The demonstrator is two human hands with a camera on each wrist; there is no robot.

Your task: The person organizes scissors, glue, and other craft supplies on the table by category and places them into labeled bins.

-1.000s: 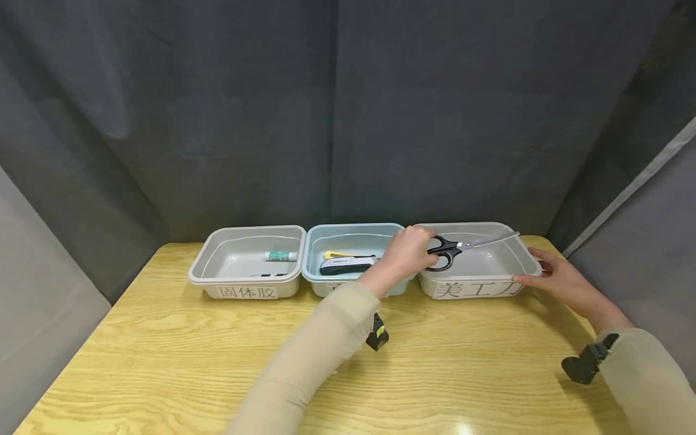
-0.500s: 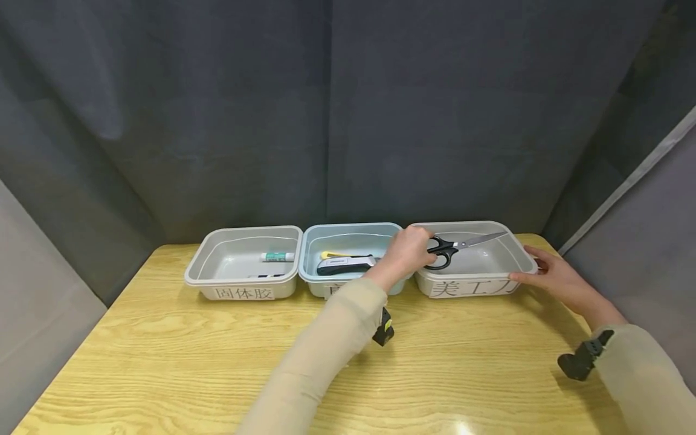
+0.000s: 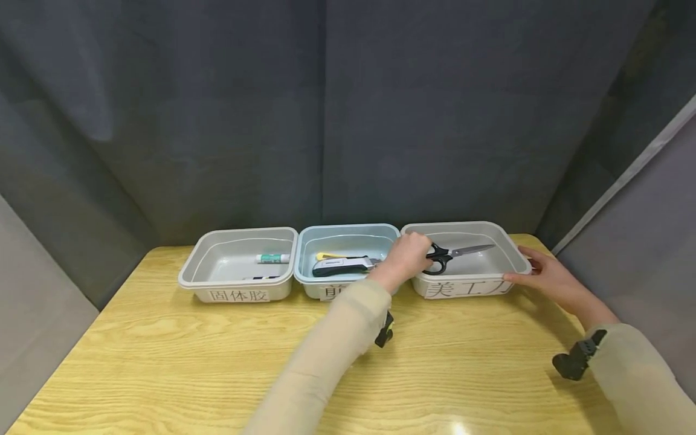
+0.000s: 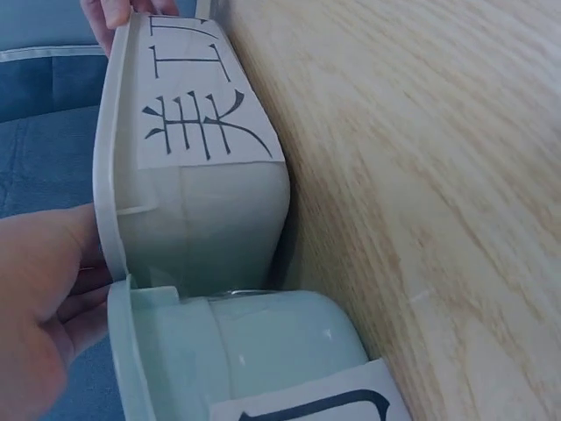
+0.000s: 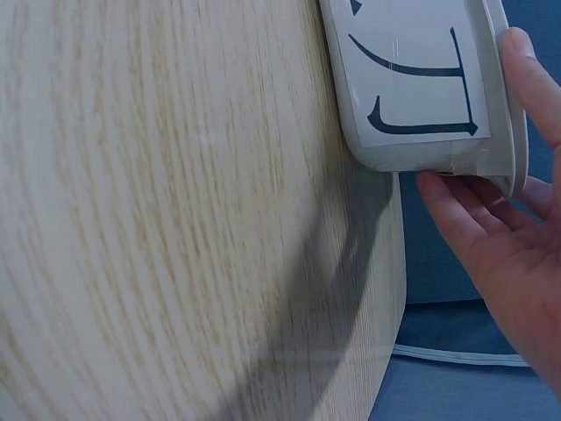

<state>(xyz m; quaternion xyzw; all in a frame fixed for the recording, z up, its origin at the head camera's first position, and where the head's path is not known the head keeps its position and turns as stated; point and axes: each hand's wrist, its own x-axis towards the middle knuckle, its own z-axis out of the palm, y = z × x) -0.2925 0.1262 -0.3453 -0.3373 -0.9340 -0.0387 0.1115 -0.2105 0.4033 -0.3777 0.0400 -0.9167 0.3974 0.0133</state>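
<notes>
My left hand (image 3: 406, 258) holds a pair of scissors (image 3: 443, 257) by the black handles, blades pointing right over the inside of the right grey bin (image 3: 473, 225). In the left wrist view the left hand (image 4: 39, 298) is behind the rims where that bin meets the blue bin (image 4: 263, 342); the scissors are hidden there. My right hand (image 3: 560, 287) grips the grey bin's right front corner. In the right wrist view its thumb (image 5: 526, 74) lies on the rim and the fingers are against the end wall.
The blue bin holds a white-and-black utility knife (image 3: 339, 266) and a yellow cutter (image 3: 328, 256). A left grey bin (image 3: 239, 284) holds a green-and-white glue stick (image 3: 272, 258) and another slim item (image 3: 262, 278). Labels front the bins on the wooden table (image 3: 190, 362); a dark curtain (image 3: 326, 121) hangs behind.
The scissors have come down, their tips dropping from over the right rim to inside the grey bin. The right hand keeps its grip on the corner. The whole view has shifted slightly.
</notes>
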